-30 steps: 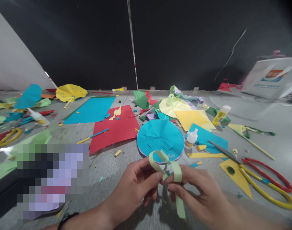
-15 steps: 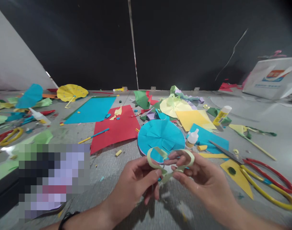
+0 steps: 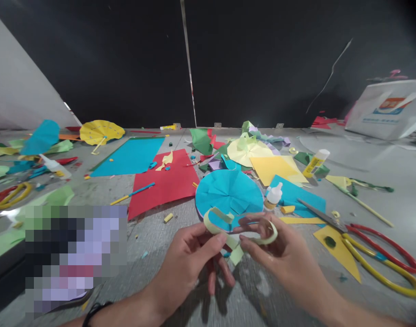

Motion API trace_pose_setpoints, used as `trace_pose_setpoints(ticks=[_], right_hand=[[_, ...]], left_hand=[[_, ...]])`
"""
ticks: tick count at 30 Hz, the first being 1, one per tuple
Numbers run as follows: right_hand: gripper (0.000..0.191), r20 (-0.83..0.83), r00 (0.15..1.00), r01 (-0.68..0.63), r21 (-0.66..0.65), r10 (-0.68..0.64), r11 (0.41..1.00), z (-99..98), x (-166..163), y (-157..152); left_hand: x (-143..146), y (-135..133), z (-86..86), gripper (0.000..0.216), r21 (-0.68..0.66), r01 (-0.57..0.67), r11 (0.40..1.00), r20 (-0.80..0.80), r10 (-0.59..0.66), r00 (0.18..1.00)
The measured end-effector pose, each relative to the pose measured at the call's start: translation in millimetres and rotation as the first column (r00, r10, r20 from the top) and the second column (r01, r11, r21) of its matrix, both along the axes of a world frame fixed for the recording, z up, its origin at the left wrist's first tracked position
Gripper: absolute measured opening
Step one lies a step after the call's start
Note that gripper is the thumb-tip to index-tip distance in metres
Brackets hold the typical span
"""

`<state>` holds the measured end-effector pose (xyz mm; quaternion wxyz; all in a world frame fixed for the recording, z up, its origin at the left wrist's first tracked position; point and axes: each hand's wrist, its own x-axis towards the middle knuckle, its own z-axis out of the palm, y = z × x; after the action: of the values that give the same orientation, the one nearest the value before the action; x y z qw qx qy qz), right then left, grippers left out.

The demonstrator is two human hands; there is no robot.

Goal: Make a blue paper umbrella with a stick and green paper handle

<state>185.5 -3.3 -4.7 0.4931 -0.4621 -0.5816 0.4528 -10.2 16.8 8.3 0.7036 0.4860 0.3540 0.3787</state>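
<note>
Between my two hands is a pale green paper strip (image 3: 213,223), bent into curling loops, its free end sticking out low in the middle. My left hand (image 3: 194,254) pinches the strip's left part between thumb and fingers. On the other side, my right hand (image 3: 278,247) grips the right loop, thumb tip against the strip near where its parts cross. Just beyond my fingers lies a round, pleated blue paper disc (image 3: 228,193), its near edge partly covered by the strip and fingers. A small white glue bottle (image 3: 274,196) stands past my right hand.
Scissors (image 3: 381,254) with red and yellow handles lie at the right, near a glue stick (image 3: 316,163). Red paper (image 3: 167,186) and blue paper (image 3: 129,156) lie left of the disc. A blurred-out object (image 3: 74,259) is at the near left; a white bag (image 3: 387,109) stands far right.
The strip has shifted and tilted between my hands, and its free end now shows more plainly below my thumbs. My left hand's lower fingers have stretched out to the right.
</note>
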Motion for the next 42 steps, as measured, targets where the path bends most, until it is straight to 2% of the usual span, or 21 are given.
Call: trace_pose_setpoints(ticks=[3,6,8,11,13,18,23,26,31,33,38,42], right_hand=[[0.038,0.145,0.989,0.027,0.100,-0.042,0.995,-5.1,-1,0],[0.063,0.322,0.924,0.119,0.272,-0.207,0.955,-8.7,1,-1],[0.074,0.416,0.858,0.129,0.394,-0.301,0.910,-9.7,4,-1],[0.074,0.504,0.792,0.053,0.506,-0.345,0.861,-8.8,8,-3],[0.067,0.523,0.789,-0.001,0.527,-0.323,0.850,-6.8,8,-4],[0.034,0.518,0.845,-0.147,0.462,-0.132,0.875,-1.8,8,-7],[0.021,0.492,0.870,-0.217,0.429,-0.025,0.877,0.1,9,-8],[0.018,0.447,0.895,-0.217,0.432,0.001,0.875,4.0,8,-8],[0.023,0.435,0.898,-0.280,0.448,0.066,0.849,17.0,6,-9],[0.024,0.408,0.907,-0.293,0.427,0.107,0.855,21.0,5,-10],[0.012,0.208,0.964,-0.216,0.238,0.167,0.947,18.6,6,-10],[0.009,0.044,0.979,-0.203,0.102,0.200,0.974,12.9,8,-7]], left_hand=[[0,1,-1.2,0.033,0.004,-0.011,1.000,-0.002,0.011,1.000],[-1,2,-2.5,0.032,0.010,-0.009,1.000,-0.013,0.009,1.000],[-1,2,-2.7,0.031,0.013,-0.006,1.000,-0.019,0.006,1.000],[-1,1,-2.4,0.031,0.017,-0.011,1.000,-0.029,0.011,1.000],[0,1,-2.2,0.031,0.016,-0.011,1.000,-0.030,0.012,0.999],[-1,2,-2.3,0.033,0.016,-0.005,1.000,-0.023,0.005,1.000],[-1,1,0.0,0.034,0.034,-0.008,0.999,-0.074,0.011,0.997],[-1,2,1.7,0.033,0.053,-0.029,0.998,-0.092,0.034,0.995],[0,2,2.2,0.029,0.050,-0.063,0.997,-0.125,0.069,0.990],[0,2,0.9,0.027,0.064,-0.065,0.996,-0.153,0.074,0.985],[-1,2,-2.8,0.030,0.069,-0.014,0.998,-0.193,0.027,0.981],[0,2,-2.6,0.032,0.054,0.006,0.999,-0.189,0.004,0.982]])
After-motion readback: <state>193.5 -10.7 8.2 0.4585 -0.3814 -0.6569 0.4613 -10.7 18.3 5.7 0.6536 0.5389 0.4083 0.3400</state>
